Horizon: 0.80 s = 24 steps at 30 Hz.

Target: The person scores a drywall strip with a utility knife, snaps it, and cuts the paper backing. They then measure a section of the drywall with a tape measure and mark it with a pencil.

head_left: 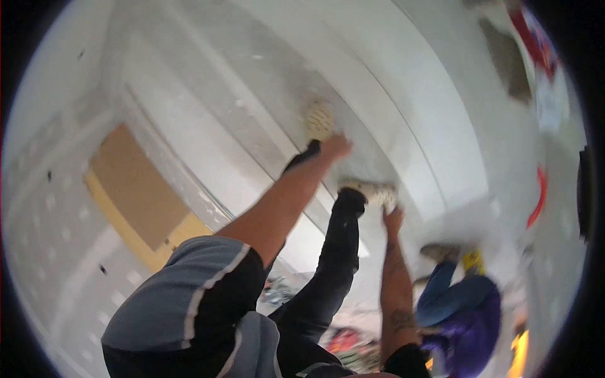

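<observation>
My left hand (pixel 337 146) is stretched forward beside a pale perforated shoe (pixel 320 120); its fingers are blurred and I cannot make out anything in them. My right hand (pixel 393 220) hangs low next to the other pale shoe (pixel 372 191), close to its toe. Whether it grips anything is too smeared to tell. Both shoes stand on the grey floor (pixel 362 160), at the ends of dark trouser legs. A long white panel (pixel 403 120) lies curved by the lens just beyond the shoes.
A brown board (pixel 142 186) in a yellowish frame is at the left. At the lower right crouches a person in a purple top (pixel 469 327), near a yellow object (pixel 472 261). A red curved strip (pixel 537 197) lies at the far right.
</observation>
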Available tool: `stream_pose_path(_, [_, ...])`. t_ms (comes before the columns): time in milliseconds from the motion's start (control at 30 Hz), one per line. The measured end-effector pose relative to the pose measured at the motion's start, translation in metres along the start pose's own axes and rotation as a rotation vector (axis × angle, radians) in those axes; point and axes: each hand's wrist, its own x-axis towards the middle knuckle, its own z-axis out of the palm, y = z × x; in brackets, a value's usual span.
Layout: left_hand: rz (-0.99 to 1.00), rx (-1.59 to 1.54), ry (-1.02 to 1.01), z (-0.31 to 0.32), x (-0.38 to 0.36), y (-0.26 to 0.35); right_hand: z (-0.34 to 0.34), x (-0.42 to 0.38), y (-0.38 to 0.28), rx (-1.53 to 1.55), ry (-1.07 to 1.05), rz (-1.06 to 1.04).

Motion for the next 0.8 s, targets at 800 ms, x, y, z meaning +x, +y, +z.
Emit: stream_pose_path(800, [-0.621, -1.269, 0.538, -0.130, -0.524, -0.294, -0.427, -0.204, -0.342, 0.401, -0.480, -0.048])
